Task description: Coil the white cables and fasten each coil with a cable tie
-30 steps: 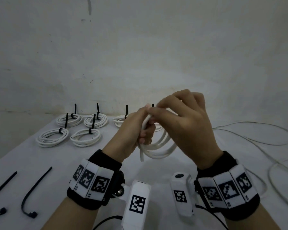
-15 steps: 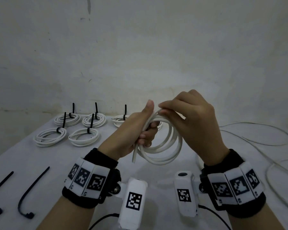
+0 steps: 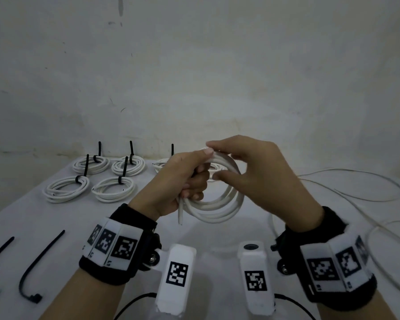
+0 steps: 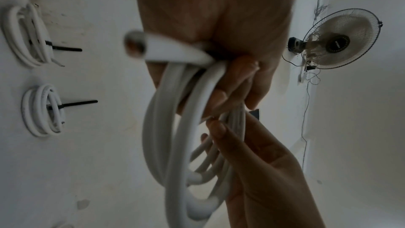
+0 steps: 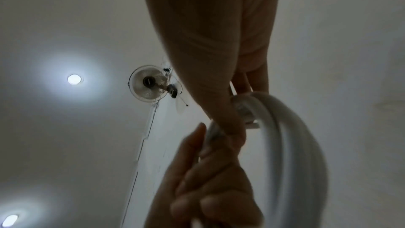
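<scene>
White cable coil (image 3: pixel 217 204) gripped in left hand (image 3: pixel 183 181) fist; right hand (image 3: pixel 259 176) fingertips pinch coil top.

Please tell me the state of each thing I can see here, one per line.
Held coil: wound, untied.
Left hand: gripping the coil.
Right hand: fingertips on the coil's top.
Finished coils: tied, on table.
Loose cable ties: unused.
Loose cable: uncoiled.
</scene>
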Available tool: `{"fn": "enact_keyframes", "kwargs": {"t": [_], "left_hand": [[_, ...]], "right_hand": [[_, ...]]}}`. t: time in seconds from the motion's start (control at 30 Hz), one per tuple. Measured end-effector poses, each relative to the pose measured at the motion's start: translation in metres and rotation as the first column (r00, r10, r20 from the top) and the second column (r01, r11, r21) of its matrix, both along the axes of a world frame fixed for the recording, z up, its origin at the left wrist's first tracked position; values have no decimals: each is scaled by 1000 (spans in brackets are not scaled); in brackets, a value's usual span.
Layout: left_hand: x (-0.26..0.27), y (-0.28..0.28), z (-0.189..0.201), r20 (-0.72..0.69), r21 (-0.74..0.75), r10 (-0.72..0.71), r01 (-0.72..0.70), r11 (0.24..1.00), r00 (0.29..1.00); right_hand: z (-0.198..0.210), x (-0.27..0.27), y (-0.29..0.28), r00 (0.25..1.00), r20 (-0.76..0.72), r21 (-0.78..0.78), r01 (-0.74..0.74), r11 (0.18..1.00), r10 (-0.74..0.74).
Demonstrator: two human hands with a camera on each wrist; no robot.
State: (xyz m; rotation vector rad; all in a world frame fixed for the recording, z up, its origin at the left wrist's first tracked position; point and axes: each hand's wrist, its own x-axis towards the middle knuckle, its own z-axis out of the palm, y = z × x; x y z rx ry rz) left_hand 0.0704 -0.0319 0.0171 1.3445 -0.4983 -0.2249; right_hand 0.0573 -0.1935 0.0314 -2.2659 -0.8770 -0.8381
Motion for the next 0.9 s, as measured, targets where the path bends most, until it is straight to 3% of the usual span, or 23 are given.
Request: {"fn": "enact_keyframes", "kwargs": {"t": [0.1, 0.2, 0.3, 0.43, 0.57, 0.67, 0.8, 0.9], "left_hand": [[2, 5, -1, 6, -9, -43, 44, 999, 999], [2, 6, -2, 54, 26, -29, 28, 999, 998], [5, 8, -5, 184, 129, 8, -33, 991, 983], [11, 11, -11, 318, 183, 45, -108, 977, 947], [14, 10, -12, 341, 115, 207, -259, 959, 917], [10, 7, -9, 432, 104, 242, -315, 943, 869], [6, 4, -5, 575, 120, 263, -399, 909, 774], [5, 4, -4, 628, 147, 263, -444, 884, 733]], "right_hand": [[-8, 6, 10, 988, 157, 55, -9, 998, 1], [-10, 6, 10, 999, 19, 222, -49, 974, 46], [-10, 7, 6, 984, -159, 243, -41, 969, 81], [-8, 10, -1, 949, -278, 314, -57, 948, 149], [-10, 15, -6, 905, -356, 482, -37, 876, 234], [-13, 19, -7, 878, -395, 544, -16, 839, 272], [-14, 20, -11, 827, -444, 544, -57, 837, 345], [-11, 19, -14, 852, -429, 469, -74, 880, 299]]}}
